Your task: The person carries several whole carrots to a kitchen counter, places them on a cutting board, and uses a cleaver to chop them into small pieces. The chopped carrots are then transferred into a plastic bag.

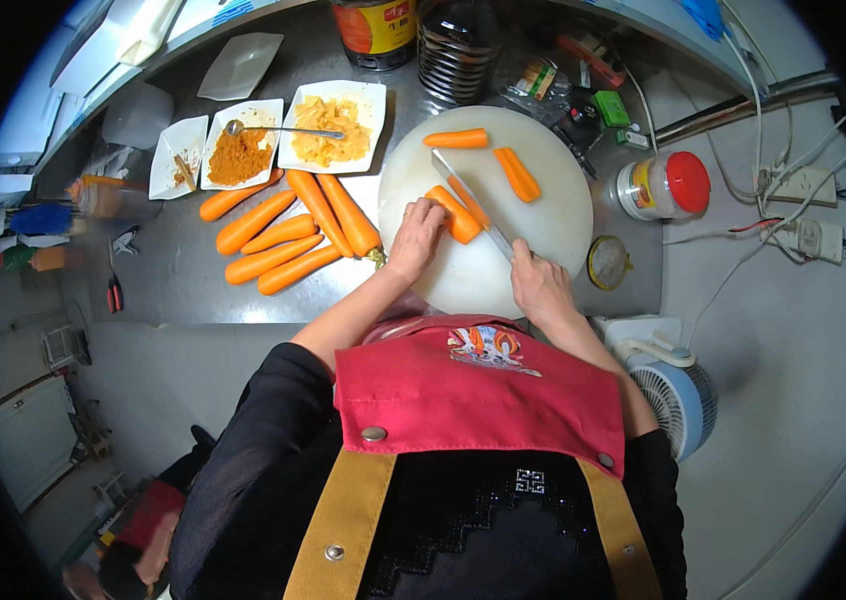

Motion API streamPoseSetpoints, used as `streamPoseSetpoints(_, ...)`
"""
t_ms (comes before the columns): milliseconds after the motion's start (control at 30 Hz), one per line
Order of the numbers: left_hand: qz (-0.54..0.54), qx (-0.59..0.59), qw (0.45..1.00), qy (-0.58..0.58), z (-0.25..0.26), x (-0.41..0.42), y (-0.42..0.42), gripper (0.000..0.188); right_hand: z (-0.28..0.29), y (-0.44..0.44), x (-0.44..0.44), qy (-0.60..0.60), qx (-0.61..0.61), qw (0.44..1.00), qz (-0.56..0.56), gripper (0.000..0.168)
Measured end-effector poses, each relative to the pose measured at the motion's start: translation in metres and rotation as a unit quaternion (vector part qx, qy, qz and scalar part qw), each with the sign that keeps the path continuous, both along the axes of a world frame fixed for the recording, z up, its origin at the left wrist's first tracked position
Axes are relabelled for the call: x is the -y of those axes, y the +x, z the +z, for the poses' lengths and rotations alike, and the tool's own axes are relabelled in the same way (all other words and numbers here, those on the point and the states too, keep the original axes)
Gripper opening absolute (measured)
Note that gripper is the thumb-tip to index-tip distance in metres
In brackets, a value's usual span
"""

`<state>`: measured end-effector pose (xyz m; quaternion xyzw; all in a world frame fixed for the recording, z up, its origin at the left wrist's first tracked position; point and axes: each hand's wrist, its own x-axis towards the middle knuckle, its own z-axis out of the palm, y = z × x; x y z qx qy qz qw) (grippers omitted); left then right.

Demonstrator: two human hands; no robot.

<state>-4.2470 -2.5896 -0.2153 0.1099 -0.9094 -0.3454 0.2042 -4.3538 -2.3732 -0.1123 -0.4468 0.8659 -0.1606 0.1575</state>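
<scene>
On a round white cutting board [550, 255], my left hand [419, 232] rests its fingertips on a carrot piece [453, 215]. My right hand [541, 281] grips the handle of a kitchen knife [496, 234]. Its blade slants up and left across the board, just right of that piece, with orange carrot visible against the blade. Another cut carrot piece [517, 175] lies right of the blade, and one more [456, 139] lies near the board's far edge. Several whole peeled carrots [284, 259] lie left of the board; one [350, 216] has its green stem end near my left wrist.
Beyond the carrots stand white dishes with yellow slices [329, 127] and orange-brown paste [239, 157], a spoon [288, 132] across them. Large dark bottles [457, 52] stand behind the board. A red-lidded jar [663, 186] and small round container [607, 262] are right. Another person [142, 532] is at lower left.
</scene>
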Motion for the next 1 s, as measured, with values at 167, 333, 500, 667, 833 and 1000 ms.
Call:
streamPoseSetpoints(167, -0.008, 0.025, 0.999, -0.045, -0.008, -0.004, -0.01, 0.026, 0.001, -0.002, 0.008, 0.035, -0.004, 0.999, 0.041, 0.016)
streamPoseSetpoints(333, -0.012, 0.052, 0.996, -0.065, -0.014, -0.004, -0.009, 0.033, 0.013, -0.002, 0.014, 0.076, 0.002, 0.995, 0.062, 0.02)
streamPoseSetpoints(500, -0.005, 0.052, 0.998, -0.046, -0.012, -0.005, -0.008, 0.034, 0.021, -0.003, 0.02, 0.117, 0.007, 0.99, 0.074, 0.021)
streamPoseSetpoints(667, -0.002, 0.03, 0.999, -0.02, -0.013, -0.006, -0.01, 0.033, 0.025, -0.009, 0.027, 0.145, 0.028, 0.986, 0.074, 0.023)
streamPoseSetpoints(833, 0.016, 0.004, 1.0, -0.013, -0.018, -0.009, -0.011, 0.032, 0.032, -0.018, 0.035, 0.154, 0.057, 0.983, 0.085, 0.027)
streamPoseSetpoints(1000, 0.014, 0.0, 1.0, -0.008, -0.018, -0.009, -0.009, 0.03, 0.035, -0.026, 0.053, 0.208, 0.069, 0.971, 0.097, 0.027)
